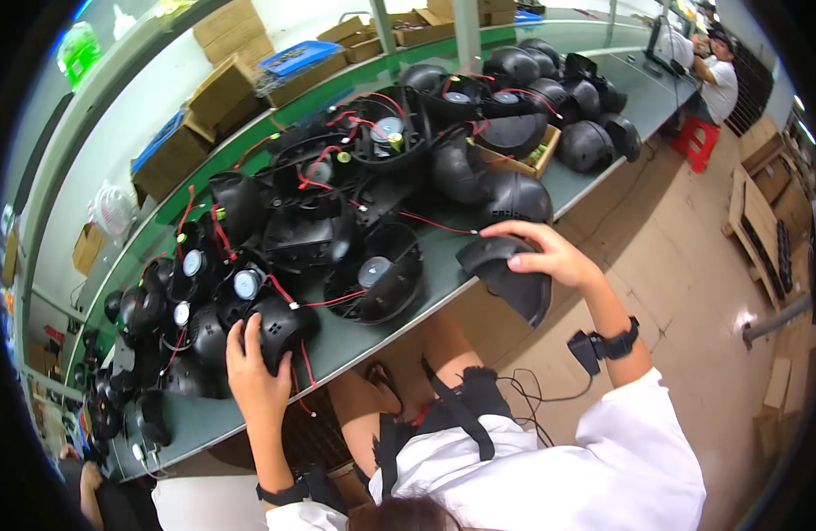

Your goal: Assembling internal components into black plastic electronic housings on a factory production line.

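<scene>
My right hand (pixel 556 257) grips a curved black plastic shell (pixel 514 288) by its upper edge, with the thumb on its face. The shell is tilted and hangs over the bench's front edge. My left hand (pixel 259 367) has its thumb and fingers around the near-left side of a rounded black housing (pixel 288 332) with small vent slots, which rests on the bench. Red wires come out beside that housing. Right of it lies an open round black housing (pixel 372 279) with a silver speaker-like disc (pixel 373 271) inside.
Black housings with red wires crowd the green bench (pixel 443 296). A cardboard box (pixel 536 155) of small parts stands among them. Cartons, a blue tray (pixel 300 57) and a white fan (pixel 113 208) line the back. A person sits on a red stool (pixel 694 143) at the far right.
</scene>
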